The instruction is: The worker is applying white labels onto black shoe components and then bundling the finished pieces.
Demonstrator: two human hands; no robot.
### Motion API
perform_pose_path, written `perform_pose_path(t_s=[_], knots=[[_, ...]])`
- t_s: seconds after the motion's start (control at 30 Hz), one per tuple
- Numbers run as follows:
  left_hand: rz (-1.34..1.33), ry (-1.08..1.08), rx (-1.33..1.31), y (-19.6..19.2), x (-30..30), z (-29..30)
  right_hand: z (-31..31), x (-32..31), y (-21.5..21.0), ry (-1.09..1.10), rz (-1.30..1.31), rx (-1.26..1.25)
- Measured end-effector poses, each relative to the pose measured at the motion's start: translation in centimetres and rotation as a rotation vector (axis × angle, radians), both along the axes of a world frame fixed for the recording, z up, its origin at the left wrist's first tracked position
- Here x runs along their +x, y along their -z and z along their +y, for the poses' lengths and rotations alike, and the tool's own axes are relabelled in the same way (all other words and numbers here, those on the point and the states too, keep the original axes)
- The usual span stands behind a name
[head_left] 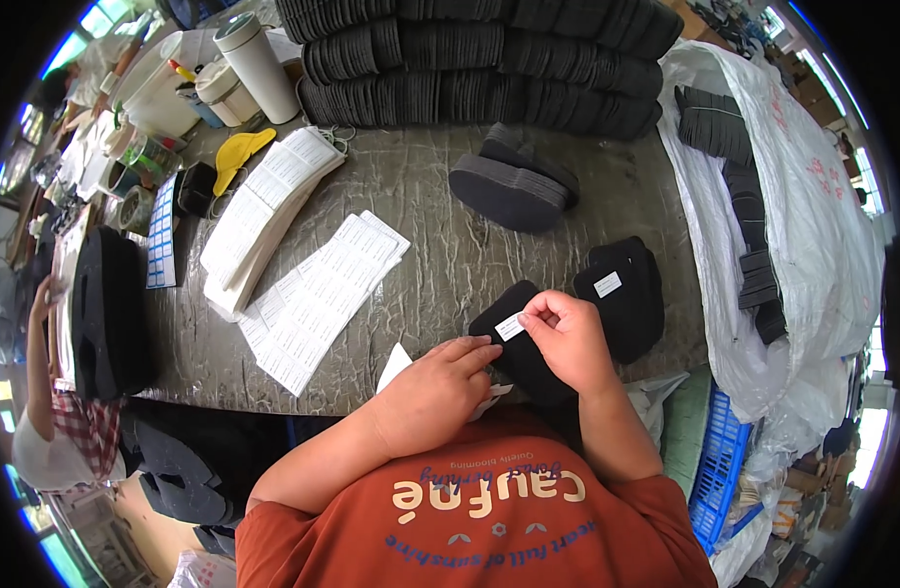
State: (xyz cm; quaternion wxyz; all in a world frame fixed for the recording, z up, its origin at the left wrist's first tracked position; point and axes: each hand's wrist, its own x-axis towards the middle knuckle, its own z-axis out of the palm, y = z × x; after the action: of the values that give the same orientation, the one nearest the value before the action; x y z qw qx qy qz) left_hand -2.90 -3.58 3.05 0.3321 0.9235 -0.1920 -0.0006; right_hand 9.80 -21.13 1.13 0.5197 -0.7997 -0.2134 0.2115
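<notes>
Where the right hand worked: one right hand [568, 333], fingers curled, thumb and forefinger closed together at the right end of one white label [510, 326]; whether they gripped or pressed it, I could not tell.
Insole beneath: one black insole [519, 367] lay on the table [411, 176] at its near edge, the label on its upper part; the right hand and forearm hid some of it.
Left hand: one left hand [435, 382], palm down, fingers together and slightly bent, tips at the insole's left edge; its palm was hidden, so I could not tell whether it held anything.
Paper scraps: two white bits [395, 365] showed beside the left hand, partly covered.
Labelled pile: at least two overlapping black insoles [626, 318] lay just right of the right hand, with one label visible.
Middle pile: two stacks [509, 191], one partly hidden.
Back block: three tiers [479, 59], cut off at the top; pieces too many to count.
Label sheets: two groups, one thick stack [269, 206] and one fanned set [327, 294].
Co-worker: one hand [45, 294] at the left, blurred.
</notes>
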Motion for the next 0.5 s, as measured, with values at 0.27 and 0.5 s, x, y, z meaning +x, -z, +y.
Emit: perform_pose_path(t_s=[0.27,0.5], knots=[[-0.024,0.044,0.182,0.1,0.7,-0.5,0.2,0.0,0.6,0.005,-0.138,-0.049],[-0.041,0.076,0.277,0.0,0.9,-0.9,0.5,-0.7,0.4,0.118,-0.223,-0.136]])
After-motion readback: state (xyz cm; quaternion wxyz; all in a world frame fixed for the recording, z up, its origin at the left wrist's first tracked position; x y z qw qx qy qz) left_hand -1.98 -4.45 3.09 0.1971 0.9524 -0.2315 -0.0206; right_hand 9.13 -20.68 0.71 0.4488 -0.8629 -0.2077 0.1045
